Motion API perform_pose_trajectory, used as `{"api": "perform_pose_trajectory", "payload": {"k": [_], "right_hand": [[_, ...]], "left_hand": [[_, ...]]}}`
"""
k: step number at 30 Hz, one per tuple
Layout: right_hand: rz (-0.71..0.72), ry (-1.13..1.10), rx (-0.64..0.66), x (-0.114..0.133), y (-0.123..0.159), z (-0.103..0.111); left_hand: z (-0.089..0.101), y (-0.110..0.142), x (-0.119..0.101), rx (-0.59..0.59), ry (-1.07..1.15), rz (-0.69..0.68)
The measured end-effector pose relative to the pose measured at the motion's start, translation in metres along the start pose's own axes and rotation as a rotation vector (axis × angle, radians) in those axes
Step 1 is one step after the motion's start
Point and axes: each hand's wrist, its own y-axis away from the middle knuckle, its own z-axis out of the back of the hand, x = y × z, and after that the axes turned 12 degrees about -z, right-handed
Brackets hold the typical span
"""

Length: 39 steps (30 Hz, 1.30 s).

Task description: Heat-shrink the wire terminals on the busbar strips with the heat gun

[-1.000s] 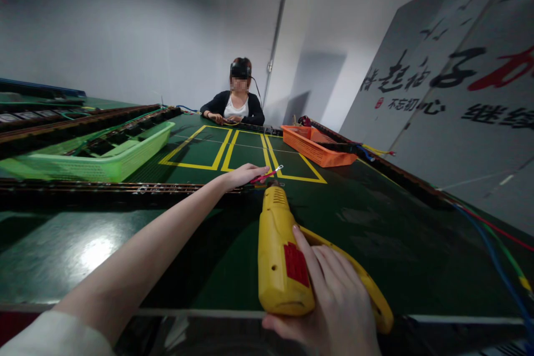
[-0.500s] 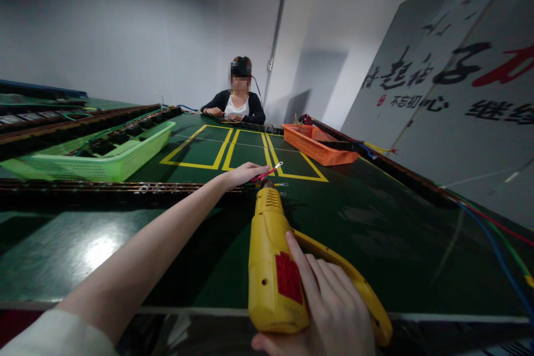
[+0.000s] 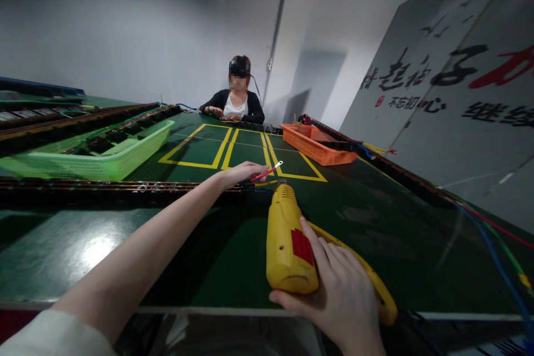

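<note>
The right hand [image 3: 340, 283] gripped a yellow heat gun [image 3: 286, 239], red-labelled and slot-vented, above the green tabletop [image 3: 417, 267]. The left hand [image 3: 242, 174] was closed on a red wire [image 3: 267, 173] ending in a bright ring terminal [image 3: 280, 163]. From my position, the dark nozzle [image 3: 282, 182] was indistinct; the left hand partly hid the wire.

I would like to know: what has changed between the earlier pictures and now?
The right hand has moved the red-labelled yellow plastic heat gun: first left and lower in view, then right and higher, past its starting place. Nothing was newly grasped or let go. The left hand stayed, its grip on the red wire with a silver ring terminal; the light-green plastic basket stayed too.
</note>
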Motion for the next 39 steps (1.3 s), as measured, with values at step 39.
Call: {"api": "perform_pose_trajectory", "payload": {"k": [39], "right_hand": [[-0.002,0.023,-0.022,-0.005,0.002,0.002]], "left_hand": [[0.003,0.001,0.007,-0.044,-0.712,-0.396]]}}
